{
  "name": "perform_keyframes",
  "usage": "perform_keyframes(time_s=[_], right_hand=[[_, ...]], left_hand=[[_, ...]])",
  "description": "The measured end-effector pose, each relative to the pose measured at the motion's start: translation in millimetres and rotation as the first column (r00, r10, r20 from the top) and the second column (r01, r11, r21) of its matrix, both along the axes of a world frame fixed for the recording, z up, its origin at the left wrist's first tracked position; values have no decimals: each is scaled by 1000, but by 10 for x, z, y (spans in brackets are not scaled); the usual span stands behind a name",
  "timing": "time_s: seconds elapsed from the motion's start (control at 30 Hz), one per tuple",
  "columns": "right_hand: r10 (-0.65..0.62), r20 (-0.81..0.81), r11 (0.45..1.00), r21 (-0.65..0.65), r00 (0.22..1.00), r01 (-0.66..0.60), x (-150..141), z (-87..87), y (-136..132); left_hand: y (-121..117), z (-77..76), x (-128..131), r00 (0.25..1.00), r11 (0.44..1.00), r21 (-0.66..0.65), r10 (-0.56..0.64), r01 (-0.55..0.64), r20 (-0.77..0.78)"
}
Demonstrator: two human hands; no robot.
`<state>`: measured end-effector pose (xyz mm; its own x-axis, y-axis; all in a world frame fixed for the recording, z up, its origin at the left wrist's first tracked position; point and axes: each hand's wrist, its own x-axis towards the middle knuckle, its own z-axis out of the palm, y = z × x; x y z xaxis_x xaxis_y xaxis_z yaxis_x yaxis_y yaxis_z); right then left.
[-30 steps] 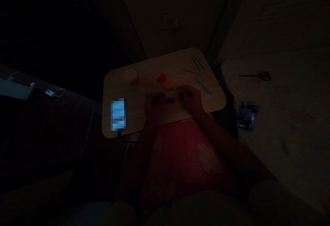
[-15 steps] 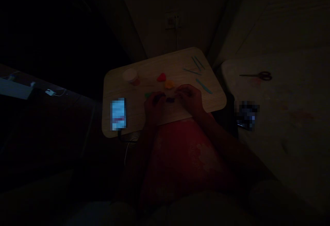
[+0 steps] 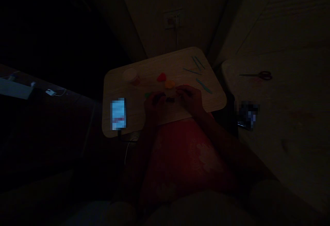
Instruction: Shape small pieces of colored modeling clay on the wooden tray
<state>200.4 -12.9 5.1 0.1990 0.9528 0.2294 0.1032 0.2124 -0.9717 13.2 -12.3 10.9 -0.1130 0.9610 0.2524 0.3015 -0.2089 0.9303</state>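
One small dark piece (image 3: 170,100) is lying on the dim table (image 3: 139,116) between the person's left hand (image 3: 154,103) and right hand (image 3: 190,98).

From where I'm standing, the left fingers are curling inward just beside a green lump (image 3: 147,95), and the right fingers are bending toward the dark piece, near an orange lump (image 3: 169,84); it's too murky for me to tell whether either hand is pinching anything. Just beyond the orange lump, a red lump (image 3: 162,77) is sitting, while a phone (image 3: 118,114) is glowing at the table's left side.
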Motion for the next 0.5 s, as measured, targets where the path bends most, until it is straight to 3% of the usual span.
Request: perform_keyframes(time_s=[0.27, 0.5], right_hand=[[35, -73, 998, 48, 997, -32, -9, -24, -1], [1, -51, 1000, -10, 999, -1, -7, -31, -5]], left_hand=[[5, -17, -12, 1000, 1000, 4, -9, 9, -2], [-8, 2, -10, 1000, 1000, 2, -12, 12, -6]])
